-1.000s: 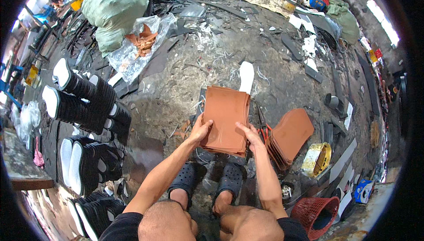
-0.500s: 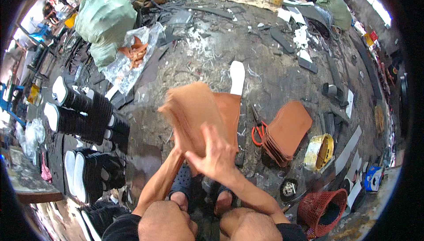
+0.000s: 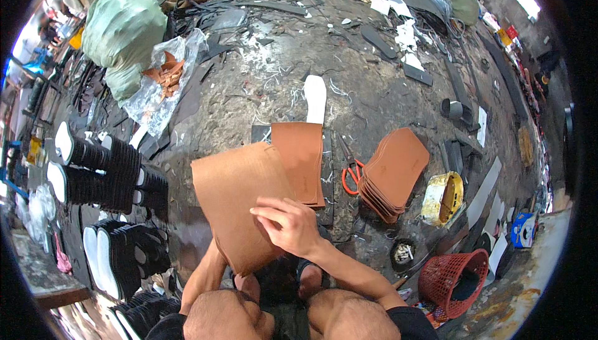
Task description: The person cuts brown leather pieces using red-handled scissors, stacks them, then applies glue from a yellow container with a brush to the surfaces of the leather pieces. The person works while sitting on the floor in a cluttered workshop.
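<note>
A tan-brown leather sheet (image 3: 237, 196), its matte side up, is held tilted above my knees. My left hand is hidden beneath it; only the forearm (image 3: 202, 281) shows, running under the lower edge. My right hand (image 3: 289, 225) lies over the sheet's right side with fingers curled and thumb close to the forefinger; whether anything is pinched there is unclear. Just beyond, a small pile of brown leather pieces (image 3: 298, 153) rests on a dark board (image 3: 329, 184). A white sole-shaped piece (image 3: 316, 100) lies beyond the pile. Red-handled scissors (image 3: 353, 175) are to the right, beside a stack of cut leather pieces (image 3: 398, 165).
Stacks of black, white-topped soles (image 3: 103, 175) stand at left. A yellow-rimmed container (image 3: 443, 198), a bowl of stubs (image 3: 403, 254) and a red basket (image 3: 445, 281) are on the right. Farther off lie a green sack (image 3: 121, 28) and a plastic bag (image 3: 165, 84) with leather scraps.
The leather in my hands has come down and nearer to me, turning flatter, and uncovers more of the pile on the board. My right hand has curled its spread fingers. The view has shifted slightly.
</note>
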Available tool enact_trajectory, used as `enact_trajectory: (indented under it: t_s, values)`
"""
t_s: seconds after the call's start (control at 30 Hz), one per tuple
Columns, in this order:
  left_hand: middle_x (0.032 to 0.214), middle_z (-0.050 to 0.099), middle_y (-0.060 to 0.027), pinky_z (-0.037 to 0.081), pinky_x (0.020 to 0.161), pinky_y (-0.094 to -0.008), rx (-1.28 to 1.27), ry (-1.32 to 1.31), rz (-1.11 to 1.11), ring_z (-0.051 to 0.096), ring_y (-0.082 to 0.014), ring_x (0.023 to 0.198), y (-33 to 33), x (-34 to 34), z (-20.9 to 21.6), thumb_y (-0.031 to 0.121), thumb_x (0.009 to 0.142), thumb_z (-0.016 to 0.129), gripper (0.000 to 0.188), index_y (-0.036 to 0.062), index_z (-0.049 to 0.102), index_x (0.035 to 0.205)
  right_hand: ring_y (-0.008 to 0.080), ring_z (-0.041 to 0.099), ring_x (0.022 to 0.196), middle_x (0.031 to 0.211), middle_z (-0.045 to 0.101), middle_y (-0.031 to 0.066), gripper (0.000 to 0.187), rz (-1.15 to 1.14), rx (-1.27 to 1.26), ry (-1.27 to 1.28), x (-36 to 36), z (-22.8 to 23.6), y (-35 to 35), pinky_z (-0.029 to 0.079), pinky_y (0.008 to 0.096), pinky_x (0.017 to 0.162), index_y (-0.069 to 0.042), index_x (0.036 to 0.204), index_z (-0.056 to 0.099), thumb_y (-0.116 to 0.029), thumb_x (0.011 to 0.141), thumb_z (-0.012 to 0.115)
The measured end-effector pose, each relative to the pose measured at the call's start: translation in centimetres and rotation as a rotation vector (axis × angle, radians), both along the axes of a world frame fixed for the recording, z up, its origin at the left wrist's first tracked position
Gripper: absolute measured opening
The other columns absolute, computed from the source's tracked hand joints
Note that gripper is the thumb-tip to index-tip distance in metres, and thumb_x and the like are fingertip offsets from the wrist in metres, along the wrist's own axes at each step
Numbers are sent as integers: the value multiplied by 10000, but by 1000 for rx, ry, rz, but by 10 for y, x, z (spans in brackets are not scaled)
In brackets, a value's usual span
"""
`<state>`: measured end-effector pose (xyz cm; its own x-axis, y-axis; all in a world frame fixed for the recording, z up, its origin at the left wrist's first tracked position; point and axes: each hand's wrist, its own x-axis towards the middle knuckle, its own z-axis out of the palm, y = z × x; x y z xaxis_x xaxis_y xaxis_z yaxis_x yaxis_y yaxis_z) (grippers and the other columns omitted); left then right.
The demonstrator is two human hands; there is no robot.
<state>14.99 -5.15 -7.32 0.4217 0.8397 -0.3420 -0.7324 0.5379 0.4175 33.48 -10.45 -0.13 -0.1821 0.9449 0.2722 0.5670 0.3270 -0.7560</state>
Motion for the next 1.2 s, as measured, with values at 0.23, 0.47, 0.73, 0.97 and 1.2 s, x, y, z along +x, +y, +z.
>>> enact_trajectory:
  t_s: [0.23, 0.47, 0.73, 0.97, 1.2]
  values:
    - [1458, 503, -194, 496, 1041, -453, 28, -15, 40, 588, -340, 1229, -24, -33, 0, 496, 875, 689, 850, 32, 371, 1513, 267, 553, 1260, 1330, 584, 169, 985, 44, -914, 1066, 36, -9, -17, 393, 402, 1118, 33, 1461, 386, -227, 668, 909]
    - [1444, 518, -192, 510, 1027, -453, -4, 301, -85, 613, -336, 1199, -56, -71, 16, 489, 855, 703, 856, 18, 389, 1498, 265, 529, 1274, 1350, 561, 146, 1010, 16, -765, 999, 23, -52, 3, 431, 422, 1086, 3, 1498, 345, -197, 684, 907]
    - [1228, 645, -185, 540, 968, -421, -235, 690, -272, 659, -292, 1092, -50, -75, -46, 225, 807, 767, 674, -59, 501, 1357, 396, 456, 1316, 1392, 534, 200, 773, -940, -208, -286, 24, -136, 13, 390, 577, 1043, -9, 1370, 522, -557, 855, 702]
    - [1202, 647, -196, 559, 899, -401, -200, 697, -231, 673, -266, 1039, -52, -65, -42, 221, 821, 784, 678, -117, 484, 1326, 432, 216, 1479, 1567, 290, 291, 763, -917, -647, -400, 26, -155, 17, 191, 574, 1179, -55, 1289, 522, -490, 739, 824]
    - [1159, 669, -189, 557, 894, -388, -213, 689, -196, 681, -269, 1023, -55, -66, -43, 220, 815, 787, 641, -113, 521, 1295, 389, 403, 1398, 1504, 417, 241, 935, -882, -500, -293, 12, -171, 4, 348, 517, 1130, -46, 1506, 318, -273, 757, 830]
